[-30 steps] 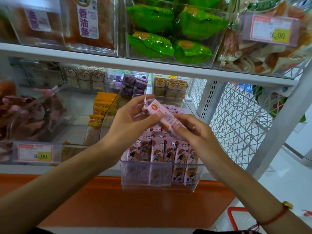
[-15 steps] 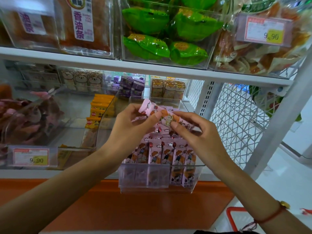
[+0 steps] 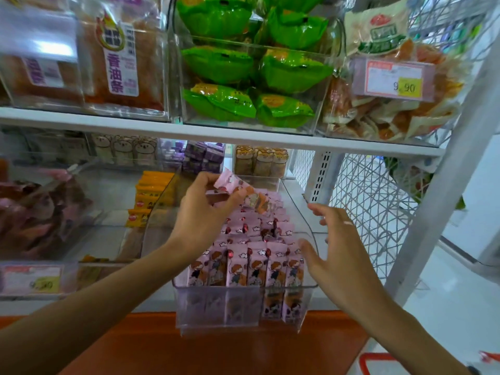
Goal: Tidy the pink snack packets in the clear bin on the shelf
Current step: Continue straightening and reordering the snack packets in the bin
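White shelving (image 3: pixel 216 133) in a shop, pale floor off to the right, orange panel (image 3: pixel 189 347) below the lower shelf's front edge. On the upper shelf, left to right: brown bagged snacks (image 3: pixel 121 63), green packets (image 3: pixel 257 77) in a clear box, orange-and-white bags behind a price tag (image 3: pixel 393 81) reading 9.90. On the lower shelf, dark reddish packs (image 3: pixel 35 212) at the left, orange bars (image 3: pixel 147 196) next, then the clear bin (image 3: pixel 243 307) at the shelf's front edge, overhanging the orange panel. Inside the bin, pink snack packets (image 3: pixel 251 263) standing upright in rows, long axes vertical, printed faces toward the front. Above the bin's middle, left hand (image 3: pixel 200 215) pinching one pink packet (image 3: pixel 238 189) between thumb and fingers — long axis tilted, upper end toward the back left, lower end toward the front right. Right hand (image 3: pixel 338 255) spread and gripping nothing, fingers apart — beside the bin's right wall. Wire mesh side panel (image 3: pixel 365 212) at the right end of the shelf.
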Demonstrator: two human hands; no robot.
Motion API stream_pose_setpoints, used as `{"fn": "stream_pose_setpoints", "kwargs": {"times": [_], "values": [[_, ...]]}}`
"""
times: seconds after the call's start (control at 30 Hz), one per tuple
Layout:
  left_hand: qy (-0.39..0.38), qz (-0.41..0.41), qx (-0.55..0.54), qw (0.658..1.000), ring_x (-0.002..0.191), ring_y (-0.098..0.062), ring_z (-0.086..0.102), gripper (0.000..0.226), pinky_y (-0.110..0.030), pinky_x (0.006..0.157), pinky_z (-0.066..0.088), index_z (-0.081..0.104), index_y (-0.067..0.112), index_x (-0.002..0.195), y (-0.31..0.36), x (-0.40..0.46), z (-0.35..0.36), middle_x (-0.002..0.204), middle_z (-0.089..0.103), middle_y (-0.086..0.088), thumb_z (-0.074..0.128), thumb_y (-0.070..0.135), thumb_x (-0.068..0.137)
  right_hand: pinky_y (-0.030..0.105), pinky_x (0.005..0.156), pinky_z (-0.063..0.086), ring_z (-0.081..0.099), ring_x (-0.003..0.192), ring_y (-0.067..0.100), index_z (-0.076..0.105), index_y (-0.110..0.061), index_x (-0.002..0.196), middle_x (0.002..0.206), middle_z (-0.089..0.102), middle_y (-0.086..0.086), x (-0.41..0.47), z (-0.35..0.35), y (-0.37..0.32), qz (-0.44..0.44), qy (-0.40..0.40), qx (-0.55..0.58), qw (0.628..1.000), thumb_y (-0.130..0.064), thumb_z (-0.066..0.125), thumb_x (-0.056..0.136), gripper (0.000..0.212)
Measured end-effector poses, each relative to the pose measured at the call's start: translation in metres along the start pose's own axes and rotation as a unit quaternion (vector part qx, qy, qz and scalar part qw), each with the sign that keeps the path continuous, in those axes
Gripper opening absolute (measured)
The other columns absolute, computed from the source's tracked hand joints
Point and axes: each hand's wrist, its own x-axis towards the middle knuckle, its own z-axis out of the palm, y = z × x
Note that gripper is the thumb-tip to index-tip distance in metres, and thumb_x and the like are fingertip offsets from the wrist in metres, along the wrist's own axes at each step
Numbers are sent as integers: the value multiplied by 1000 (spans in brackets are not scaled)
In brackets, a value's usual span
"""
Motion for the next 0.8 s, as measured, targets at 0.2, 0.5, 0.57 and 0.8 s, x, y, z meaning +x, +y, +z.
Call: {"fn": "stream_pose_setpoints", "kwargs": {"times": [0.2, 0.5, 0.57, 0.8], "values": [[-149, 50, 168, 973, 89, 2, 60, 32, -15, 63, 52, 50, 28, 100, -1, 21, 6, 95, 59, 19, 69, 41, 78, 5, 58, 42, 60, 83, -5, 44, -32, 129, 99, 53, -27, -7, -2, 22, 87, -98, 81, 988, -28, 48, 95, 34], [-315, 95, 311, 892, 81, -5, 60, 38, -30, 79, 53, 60, 15, 102, 40, 66, 19, 95, 62, 5, 76, 35, 74, 8, 54, 42, 64, 78, -4, 46, -43, 117, 100, 58, -26, -5, -3, 29, 90, -100, 122, 983, -29, 51, 94, 28], [-304, 110, 315, 892, 75, 4, 53, 44, -13, 66, 44, 57, 18, 111, 33, 65, 29, 89, 54, 18, 77, 33, 75, 9, 53, 41, 64, 78, -4, 47, -43, 116, 100, 58, -24, -4, -3, 29, 93, -103, 128, 982, -29, 51, 93, 27], [-273, 97, 363, 886, 89, -5, 54, 38, -19, 70, 41, 61, 27, 107, -25, 53, 41, 110, 63, 7, 67, 52, 79, 9, 55, 41, 64, 79, -3, 46, -42, 119, 101, 58, -24, -4, -5, 29, 90, -111, 126, 982, -34, 52, 94, 27]]}}
